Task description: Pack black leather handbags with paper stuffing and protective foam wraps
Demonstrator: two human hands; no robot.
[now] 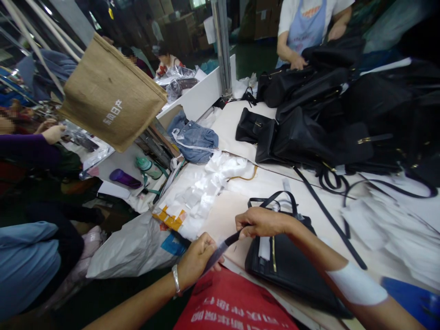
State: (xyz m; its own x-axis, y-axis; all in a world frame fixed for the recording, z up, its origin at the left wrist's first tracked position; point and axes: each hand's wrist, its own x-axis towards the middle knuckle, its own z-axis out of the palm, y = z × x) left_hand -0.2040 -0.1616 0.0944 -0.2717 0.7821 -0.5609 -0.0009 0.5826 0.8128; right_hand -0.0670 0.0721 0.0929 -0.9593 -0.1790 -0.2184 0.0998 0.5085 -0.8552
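A dark strap runs between my two hands in front of my red apron. My left hand, with a bracelet at the wrist, is closed around its lower part. The upper end is pinched in my right hand, just above a black handbag. That handbag lies on the pale table, with its handles up and a white wrapping on its gold zipper. Clear film seems to cover part of the strap.
Black bags are piled at the back right. White plastic pieces and a denim bag lie left of centre. A brown bag hangs at upper left. Across the table, a person in a blue apron touches the pile.
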